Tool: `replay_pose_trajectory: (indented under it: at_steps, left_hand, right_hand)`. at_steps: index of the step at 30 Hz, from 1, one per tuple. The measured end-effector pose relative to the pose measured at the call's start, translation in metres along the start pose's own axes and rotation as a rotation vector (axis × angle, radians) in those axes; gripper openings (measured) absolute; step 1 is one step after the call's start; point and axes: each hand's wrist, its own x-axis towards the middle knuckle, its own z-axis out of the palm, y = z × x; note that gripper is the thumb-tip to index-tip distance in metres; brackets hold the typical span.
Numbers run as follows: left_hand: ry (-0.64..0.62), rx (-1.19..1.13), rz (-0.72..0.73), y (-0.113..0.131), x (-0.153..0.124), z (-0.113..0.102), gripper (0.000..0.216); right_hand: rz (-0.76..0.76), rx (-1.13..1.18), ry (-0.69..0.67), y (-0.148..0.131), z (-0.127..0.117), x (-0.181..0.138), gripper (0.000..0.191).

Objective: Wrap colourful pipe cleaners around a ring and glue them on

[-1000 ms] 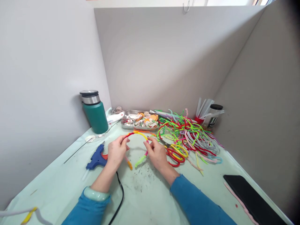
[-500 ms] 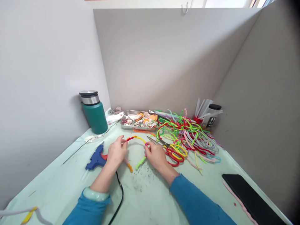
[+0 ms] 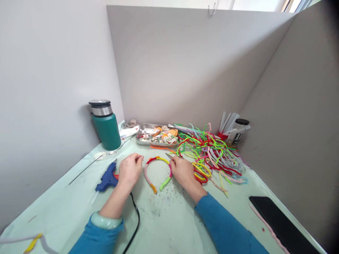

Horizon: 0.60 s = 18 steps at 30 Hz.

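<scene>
A headband (image 3: 146, 173) wrapped in fuzzy pink, red, yellow, magenta, green and orange sections stands in an arch shape between my hands. My right hand (image 3: 183, 173) pinches its upper right side, with thumb and fingertips at the magenta part. Off the band's left side, my left hand (image 3: 131, 169) is closed in a pinch; anything between its fingertips is too small to make out. Beside my left wrist lies a blue glue gun (image 3: 108, 178) with a black cord. Scissors with red and yellow handles (image 3: 202, 171) lie partly hidden behind my right hand.
Behind are a metal tray (image 3: 144, 143) of small pieces and a tangled heap of pipe cleaners (image 3: 212, 148). A green bottle (image 3: 107, 130) stands at left, a black-lidded jar (image 3: 239, 132) at right. A black phone-like slab (image 3: 280, 222) lies front right.
My left hand has let go of the headband and moved slightly left of it. The headband has shifted a little right and its whole left side now shows.
</scene>
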Motion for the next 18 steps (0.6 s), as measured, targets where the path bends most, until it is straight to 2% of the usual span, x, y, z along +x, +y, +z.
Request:
replay_pose_trajectory:
  at_steps: [6,12,14,18]
  left_hand:
    - [-0.058,0.047,0.003,0.004,-0.003,-0.001,0.04]
    - [-0.132,0.067,0.167,0.012,-0.009,0.004,0.047]
    - [-0.158,0.058,0.196,0.015,-0.01,0.004,0.046]
    - [-0.181,0.06,0.19,0.018,-0.012,0.002,0.045]
  right_hand:
    - [-0.052,-0.075,-0.058,-0.008,0.003,-0.006,0.026]
    - [-0.151,-0.007,-0.068,-0.013,0.003,-0.01,0.029]
    - [-0.146,0.016,-0.023,-0.01,0.002,-0.007,0.03]
    - [-0.032,-0.015,0.11,0.001,0.0,0.002,0.026]
